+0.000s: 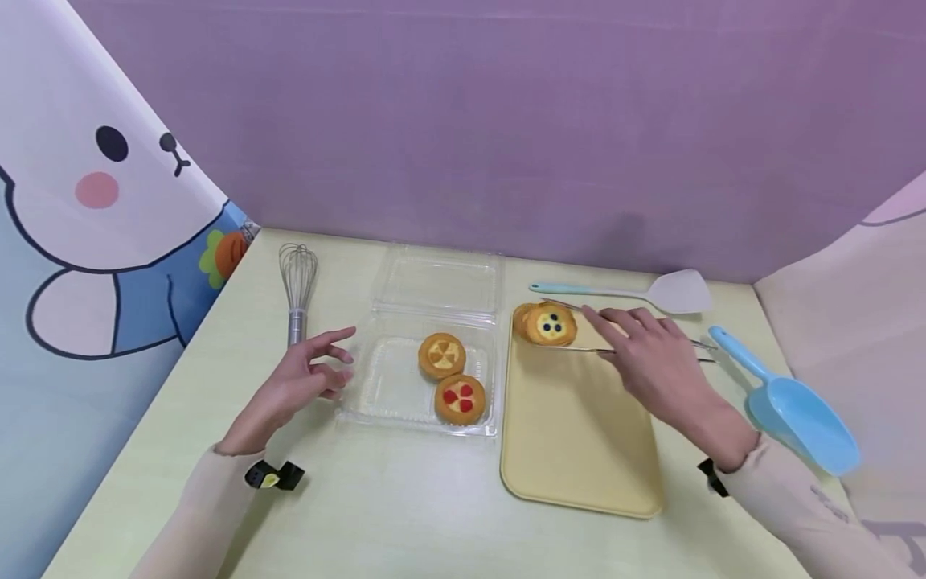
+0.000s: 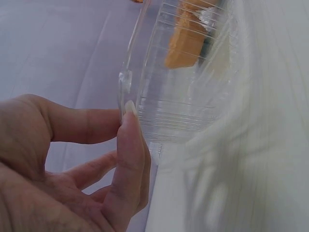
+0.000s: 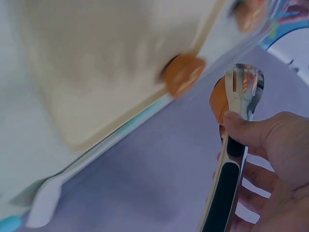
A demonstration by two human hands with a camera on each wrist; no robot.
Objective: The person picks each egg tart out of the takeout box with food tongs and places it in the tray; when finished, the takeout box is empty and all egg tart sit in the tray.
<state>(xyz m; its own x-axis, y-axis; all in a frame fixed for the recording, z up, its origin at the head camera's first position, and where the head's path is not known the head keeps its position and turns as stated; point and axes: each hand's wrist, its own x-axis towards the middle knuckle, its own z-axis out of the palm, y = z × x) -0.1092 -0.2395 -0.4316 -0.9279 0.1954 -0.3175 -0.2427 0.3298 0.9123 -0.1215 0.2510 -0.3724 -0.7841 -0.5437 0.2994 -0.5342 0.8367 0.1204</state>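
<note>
My right hand (image 1: 658, 362) grips metal tongs (image 3: 223, 193) with dark handle inlays, and a tart with blueberry-like toppings (image 1: 552, 325) is clamped between their ends. That tart is held above the far left corner of a yellow tray (image 1: 571, 450). Partly hidden behind it, another tart (image 3: 183, 75) sits at the tray's corner. My left hand (image 1: 307, 374) pinches the left rim of a clear plastic box (image 2: 178, 104) between thumb and fingers. Inside the box are a tart with brownish wedges (image 1: 442, 356) and a red-topped tart (image 1: 460, 400), touching each other. The box's lid (image 1: 440, 281) lies folded back.
A whisk (image 1: 297, 289) lies left of the box. Behind the tray is a white spatula (image 1: 678, 292) with a mint handle. A blue scoop (image 1: 803, 418) lies at the right. A purple backdrop (image 1: 470, 137) rises along the table's far edge.
</note>
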